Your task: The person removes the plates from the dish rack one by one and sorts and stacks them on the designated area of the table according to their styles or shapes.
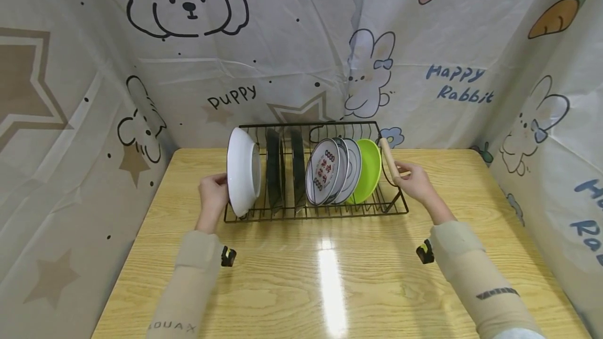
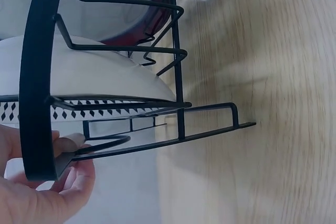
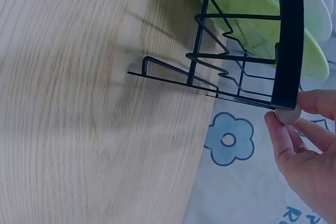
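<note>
A black wire dish rack [image 1: 330, 217] stretches between my two hands, close over the wooden table. On its left side my left hand [image 1: 212, 192] grips the end handle [image 2: 71, 143], which the bowl hides in the head view. My right hand [image 1: 414, 182] pinches the pale wooden handle [image 1: 389, 158] between thumb and fingers. From left to right the rack carries a big white bowl [image 1: 242, 171] on its side, two dark dishes [image 1: 274, 171] standing on edge, several patterned plates [image 1: 320, 172] leaning together and a lime-green plate [image 1: 369, 171].
Light wood table [image 1: 282, 286] spreads in front of the rack, with a bright reflection on it. A printed cloth [image 1: 292, 41] hangs close behind the rack and along both sides.
</note>
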`<move>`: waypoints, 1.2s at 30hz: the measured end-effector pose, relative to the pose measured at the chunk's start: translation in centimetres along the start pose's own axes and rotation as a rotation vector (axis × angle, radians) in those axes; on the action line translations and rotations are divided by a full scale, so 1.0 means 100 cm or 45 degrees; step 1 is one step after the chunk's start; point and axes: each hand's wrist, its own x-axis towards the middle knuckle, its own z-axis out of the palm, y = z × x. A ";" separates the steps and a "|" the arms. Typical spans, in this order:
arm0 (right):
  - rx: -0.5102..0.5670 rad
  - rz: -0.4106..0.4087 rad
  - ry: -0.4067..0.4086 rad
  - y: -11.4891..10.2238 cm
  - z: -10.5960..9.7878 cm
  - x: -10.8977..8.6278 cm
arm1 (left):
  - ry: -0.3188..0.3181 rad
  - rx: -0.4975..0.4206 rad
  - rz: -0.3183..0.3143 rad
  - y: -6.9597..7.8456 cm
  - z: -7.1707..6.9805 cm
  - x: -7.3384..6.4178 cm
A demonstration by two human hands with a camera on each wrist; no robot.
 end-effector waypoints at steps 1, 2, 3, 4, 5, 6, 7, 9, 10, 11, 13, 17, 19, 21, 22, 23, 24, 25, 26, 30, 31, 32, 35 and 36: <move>-0.002 0.002 0.002 0.001 -0.001 0.000 | -0.003 0.006 -0.003 0.001 0.001 0.000; -0.003 0.007 0.000 0.001 -0.002 0.000 | -0.004 0.015 -0.002 0.002 0.002 0.000; -0.005 0.011 0.002 0.002 -0.003 -0.001 | -0.003 0.020 0.000 0.002 0.003 0.000; -0.004 0.017 0.003 0.003 -0.004 -0.001 | 0.000 0.026 0.006 0.003 0.005 0.000; -0.003 0.025 0.004 0.004 -0.006 -0.001 | 0.004 0.030 0.012 0.004 0.006 0.000; -0.004 0.030 0.007 0.005 -0.007 -0.001 | 0.004 0.034 0.016 0.005 0.007 -0.001; -0.006 0.035 0.006 0.005 -0.008 -0.001 | 0.007 0.039 0.023 0.006 0.008 -0.001; -0.004 0.046 0.007 0.007 -0.010 -0.001 | 0.003 0.039 0.028 0.007 0.010 -0.001; -0.003 0.053 0.006 0.007 -0.011 -0.001 | -0.003 0.044 0.029 0.007 0.011 -0.001; -0.004 0.058 0.005 0.008 -0.011 -0.001 | -0.006 0.047 0.029 0.008 0.012 -0.001; 0.004 0.066 0.001 0.009 -0.013 -0.001 | -0.009 0.059 0.038 0.009 0.013 -0.002; 0.028 0.076 -0.004 0.011 -0.016 -0.001 | -0.020 0.066 0.051 0.013 0.016 -0.002; 0.038 0.083 -0.009 0.012 -0.018 -0.001 | -0.028 0.063 0.050 0.014 0.017 -0.003; 0.044 0.097 -0.014 0.012 -0.020 -0.002 | -0.036 0.068 0.051 0.016 0.019 -0.003; 0.049 0.107 -0.016 0.013 -0.021 -0.001 | -0.039 0.067 0.052 0.017 0.019 -0.003; 0.051 0.117 -0.019 0.014 -0.022 -0.002 | -0.043 0.069 0.051 0.018 0.020 -0.003; 0.056 0.129 -0.022 0.014 -0.023 -0.002 | -0.046 0.070 0.050 0.019 0.021 -0.003; 0.062 0.138 -0.025 0.014 -0.024 -0.002 | -0.049 0.071 0.050 0.020 0.022 -0.003; 0.067 0.146 -0.027 0.015 -0.025 -0.002 | -0.052 0.069 0.048 0.020 0.023 -0.003; 0.087 0.163 -0.028 0.017 -0.028 -0.003 | -0.058 0.070 0.056 0.021 0.026 -0.002; 0.092 0.163 -0.026 0.018 -0.029 -0.003 | -0.061 0.070 0.052 0.021 0.027 -0.002; 0.098 0.164 -0.025 0.019 -0.029 -0.003 | -0.063 0.069 0.050 0.021 0.028 -0.002; 0.114 0.177 -0.026 0.021 -0.031 -0.004 | -0.071 0.079 0.049 0.022 0.029 -0.002; 0.121 0.181 -0.028 0.022 -0.032 -0.004 | -0.075 0.080 0.047 0.022 0.030 -0.002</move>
